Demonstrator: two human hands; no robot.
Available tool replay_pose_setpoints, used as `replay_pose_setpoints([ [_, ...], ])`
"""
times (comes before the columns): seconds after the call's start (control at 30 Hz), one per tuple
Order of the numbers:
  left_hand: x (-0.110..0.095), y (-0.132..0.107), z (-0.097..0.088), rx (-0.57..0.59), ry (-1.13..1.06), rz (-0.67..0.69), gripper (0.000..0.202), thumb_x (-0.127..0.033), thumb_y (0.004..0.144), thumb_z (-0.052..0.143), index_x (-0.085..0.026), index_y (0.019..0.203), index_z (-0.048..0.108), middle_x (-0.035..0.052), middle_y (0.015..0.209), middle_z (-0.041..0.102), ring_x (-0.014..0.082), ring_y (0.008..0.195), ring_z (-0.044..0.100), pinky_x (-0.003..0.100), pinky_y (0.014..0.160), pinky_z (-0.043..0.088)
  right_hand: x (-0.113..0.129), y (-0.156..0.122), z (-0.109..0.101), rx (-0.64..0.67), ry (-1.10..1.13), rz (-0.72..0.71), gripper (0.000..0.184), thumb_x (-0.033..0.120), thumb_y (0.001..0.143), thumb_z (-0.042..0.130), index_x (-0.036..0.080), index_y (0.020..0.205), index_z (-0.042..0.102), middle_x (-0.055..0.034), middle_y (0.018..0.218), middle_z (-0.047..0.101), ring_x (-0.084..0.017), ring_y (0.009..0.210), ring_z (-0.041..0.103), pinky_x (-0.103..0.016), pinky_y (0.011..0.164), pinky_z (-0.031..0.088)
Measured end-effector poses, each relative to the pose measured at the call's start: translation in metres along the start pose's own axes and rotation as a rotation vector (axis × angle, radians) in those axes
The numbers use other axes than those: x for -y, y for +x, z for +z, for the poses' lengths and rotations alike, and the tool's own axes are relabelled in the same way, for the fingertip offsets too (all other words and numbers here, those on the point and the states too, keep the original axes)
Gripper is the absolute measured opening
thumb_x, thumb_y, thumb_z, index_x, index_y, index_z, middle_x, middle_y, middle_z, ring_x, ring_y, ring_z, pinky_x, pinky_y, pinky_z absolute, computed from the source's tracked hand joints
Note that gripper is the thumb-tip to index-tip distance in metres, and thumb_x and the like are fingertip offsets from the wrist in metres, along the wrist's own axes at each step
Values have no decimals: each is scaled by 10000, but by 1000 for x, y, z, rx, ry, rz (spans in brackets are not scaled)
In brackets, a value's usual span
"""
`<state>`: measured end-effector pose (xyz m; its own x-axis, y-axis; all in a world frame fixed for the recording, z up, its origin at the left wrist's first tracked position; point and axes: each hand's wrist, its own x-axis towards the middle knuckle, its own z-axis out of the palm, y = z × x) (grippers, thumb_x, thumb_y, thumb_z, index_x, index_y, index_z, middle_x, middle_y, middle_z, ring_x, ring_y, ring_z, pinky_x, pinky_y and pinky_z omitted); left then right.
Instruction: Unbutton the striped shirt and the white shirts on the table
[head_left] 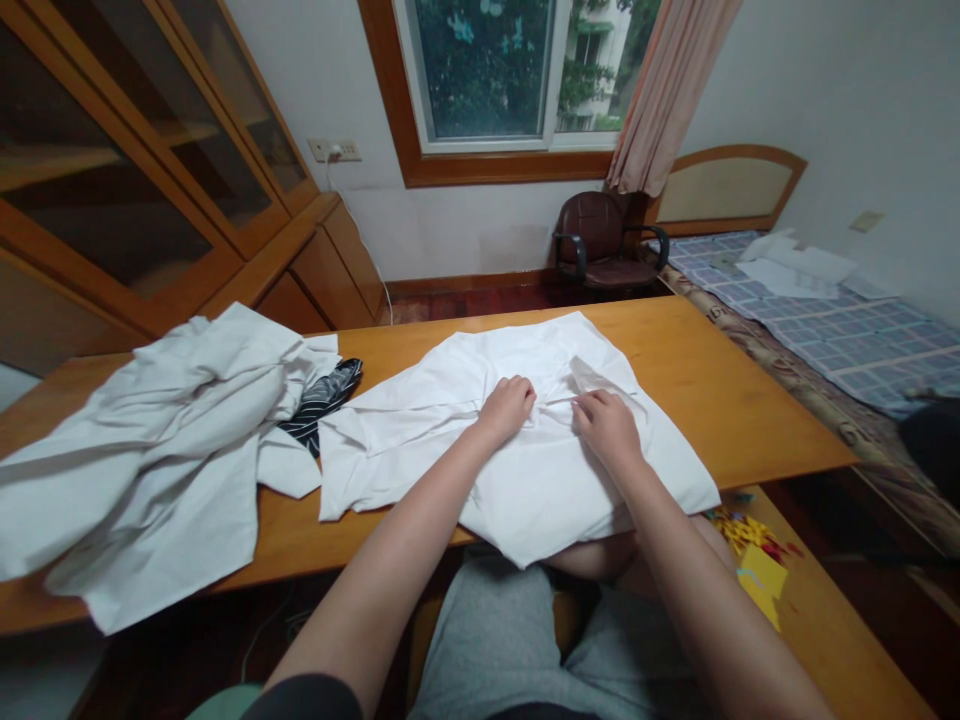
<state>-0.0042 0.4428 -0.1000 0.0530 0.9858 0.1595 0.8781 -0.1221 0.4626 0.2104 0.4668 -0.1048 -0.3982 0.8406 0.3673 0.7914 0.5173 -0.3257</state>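
A white cloth garment (525,500) lies spread across the wooden table in front of me, creased along its middle, its front corner hanging past the table edge. My left hand (508,408) is closed on the fabric near the centre, fingers curled into a fold. To its right, my right hand (606,425) pinches the cloth between thumb and fingers, beside a raised flap (592,378). The fabric between the two hands is bunched. Which part of the garment each hand holds cannot be made out.
A heap of white cloth (187,440) covers the table's left side, with a black striped cloth (322,400) beside it. Yellow items (750,545) lie on a lower wooden surface at right. Beyond the table (750,420) stand an office chair (600,240) and a bed (810,300).
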Motion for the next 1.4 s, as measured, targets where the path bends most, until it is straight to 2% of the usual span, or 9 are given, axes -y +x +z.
replay_pose_setpoints([
  [0.2,7,-21,7,-30,107,147,263,-375,959,565,-213,1162,610,60,1197,626,235,1137,504,366,980,428,-32,-7,-21,-4,-304,142,362,263,885,592,219,1241,642,-165,1413,526,-338,1131,527,-446,882,418],
  [0.43,22,-19,3,-81,183,92,166,-287,973,535,-215,1012,679,64,1094,632,230,1038,516,356,928,451,-75,3,-26,-101,-254,318,479,146,840,524,155,1319,550,-168,1160,549,-264,944,543,-382,832,435],
  [0.57,34,-15,-3,-118,162,22,193,-286,978,520,-201,970,693,69,1063,642,228,1016,523,352,950,443,-83,1,-30,-231,-276,382,481,163,828,533,173,1308,558,-196,1275,485,-297,1030,499,-425,852,419],
  [0.67,41,-12,-8,-103,123,-5,201,-276,972,517,-194,934,696,70,1033,653,226,1013,534,352,960,435,-74,0,-31,-286,-321,308,398,176,818,567,195,1210,636,-185,1368,475,-353,1152,428,-495,913,387],
  [0.83,42,-5,-16,-24,54,-24,254,-302,981,481,-186,904,694,72,984,671,225,987,564,357,959,430,-55,10,-11,-57,-138,14,183,254,873,580,206,917,751,-121,980,682,-310,1027,502,-467,933,406],
  [1.0,41,-7,-22,14,48,-23,318,-335,1001,430,-187,899,692,69,986,683,216,983,576,343,968,425,-50,23,17,-53,57,-9,271,348,886,602,204,1062,749,-113,1115,688,-298,1032,550,-434,933,444],
  [1.17,28,-3,-28,1,48,-18,358,-389,1006,417,-198,931,711,69,999,691,214,973,594,336,933,441,-52,29,29,-16,141,-2,344,305,885,583,184,1179,714,-118,1148,695,-296,1022,576,-437,956,452],
  [1.27,7,9,-25,-28,83,23,248,-334,965,504,-210,996,717,67,1060,687,219,1009,588,331,926,450,-55,29,33,-11,155,-18,352,289,887,573,189,1198,706,-114,1183,692,-301,1046,573,-454,971,443],
  [1.4,-30,30,-7,33,173,161,202,-280,933,555,-214,1023,724,68,1083,686,229,1032,565,335,924,463,-58,28,36,7,187,-32,417,186,892,507,192,1287,641,-92,1226,694,-283,1032,592,-455,975,441],
])
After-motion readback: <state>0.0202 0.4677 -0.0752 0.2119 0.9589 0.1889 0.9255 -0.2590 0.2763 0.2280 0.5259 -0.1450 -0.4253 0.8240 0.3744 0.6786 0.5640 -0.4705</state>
